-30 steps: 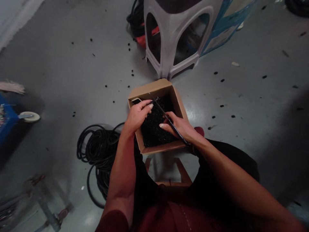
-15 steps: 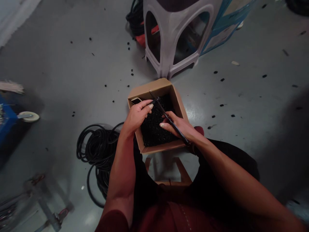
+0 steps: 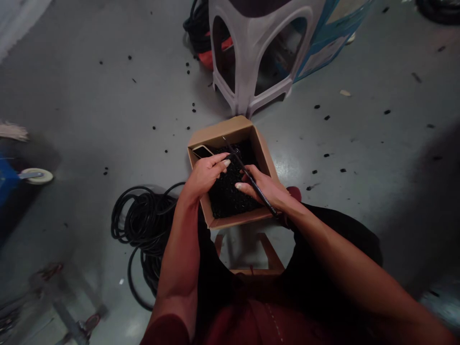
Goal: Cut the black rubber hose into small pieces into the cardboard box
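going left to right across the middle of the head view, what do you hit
pale round disc on the floor → coil of black cable → left hand → right hand, holding a thin black rod

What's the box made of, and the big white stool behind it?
The box looks like plain brown cardboard: matte, with thin folded walls. The stool seems to be moulded plastic, pale and faintly glossy, with smooth rounded cut-outs.
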Demonstrator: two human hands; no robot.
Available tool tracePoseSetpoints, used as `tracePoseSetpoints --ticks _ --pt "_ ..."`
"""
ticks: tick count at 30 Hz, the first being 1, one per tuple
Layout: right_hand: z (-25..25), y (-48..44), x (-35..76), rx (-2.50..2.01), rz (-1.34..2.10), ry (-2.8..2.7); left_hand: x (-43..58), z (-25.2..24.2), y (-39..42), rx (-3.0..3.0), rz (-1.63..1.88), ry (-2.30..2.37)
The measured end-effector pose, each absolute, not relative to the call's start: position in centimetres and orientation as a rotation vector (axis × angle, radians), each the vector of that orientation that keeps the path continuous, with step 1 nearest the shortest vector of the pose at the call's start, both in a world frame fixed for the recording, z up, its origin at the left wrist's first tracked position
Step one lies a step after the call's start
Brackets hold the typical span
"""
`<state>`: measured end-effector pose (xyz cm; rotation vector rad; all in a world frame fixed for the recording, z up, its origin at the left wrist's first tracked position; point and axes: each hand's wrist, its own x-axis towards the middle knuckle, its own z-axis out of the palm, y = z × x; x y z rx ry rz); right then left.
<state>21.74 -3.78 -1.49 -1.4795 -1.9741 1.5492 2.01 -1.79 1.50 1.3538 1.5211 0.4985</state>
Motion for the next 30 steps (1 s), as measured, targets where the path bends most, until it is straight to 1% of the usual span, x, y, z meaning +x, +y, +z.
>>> tracePoseSetpoints --ticks 12,18,30 --pt "-1.1 -3.8 21.4 -1.561 1.421 -1.986 2.0 0.7 -1.9 1.351 0.562 1.491" --pt "-1.3 -3.6 21.4 -1.607 1.396 -2.014 1.8 0.1 -1.9 1.256 0.595 1.436" --pt "-2.0 -3.6 21.8 -1.559 1.319 -2.048 2.3 1.1 -2.0 1.295 0.577 1.358"
